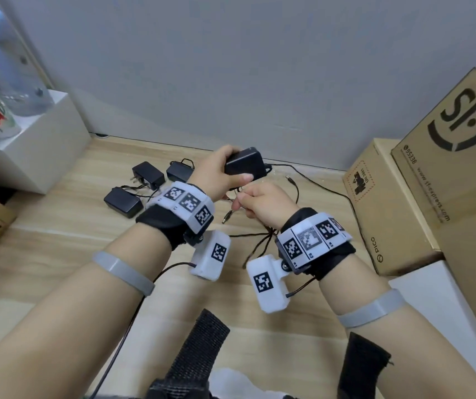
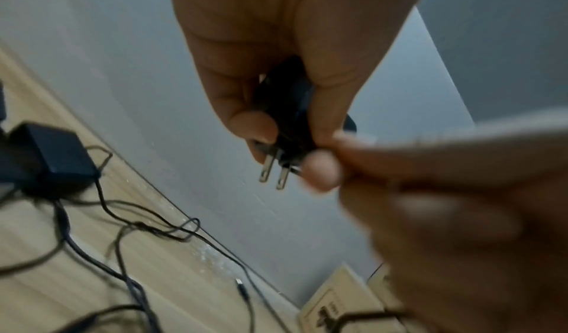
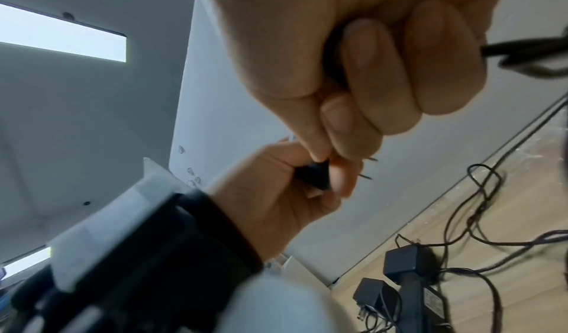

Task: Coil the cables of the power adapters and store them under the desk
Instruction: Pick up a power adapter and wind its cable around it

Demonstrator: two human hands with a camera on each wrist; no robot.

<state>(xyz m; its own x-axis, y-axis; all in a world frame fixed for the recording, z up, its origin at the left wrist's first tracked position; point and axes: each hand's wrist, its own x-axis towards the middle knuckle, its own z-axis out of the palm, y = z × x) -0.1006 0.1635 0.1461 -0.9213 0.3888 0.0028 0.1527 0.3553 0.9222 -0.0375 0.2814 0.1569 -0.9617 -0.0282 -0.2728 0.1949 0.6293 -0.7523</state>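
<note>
My left hand grips a black power adapter above the wooden floor, its two metal prongs pointing down in the left wrist view. Just below it, my right hand is closed in a fist around that adapter's thin black cable. Loops of the cable hang under the right wrist, and a barrel plug dangles between the hands. Three more black adapters lie on the floor to the left with their cables tangled.
Cardboard boxes stand at the right against the grey wall. A white box with bottles on top stands at the left. Another loose cable runs along the floor towards the boxes.
</note>
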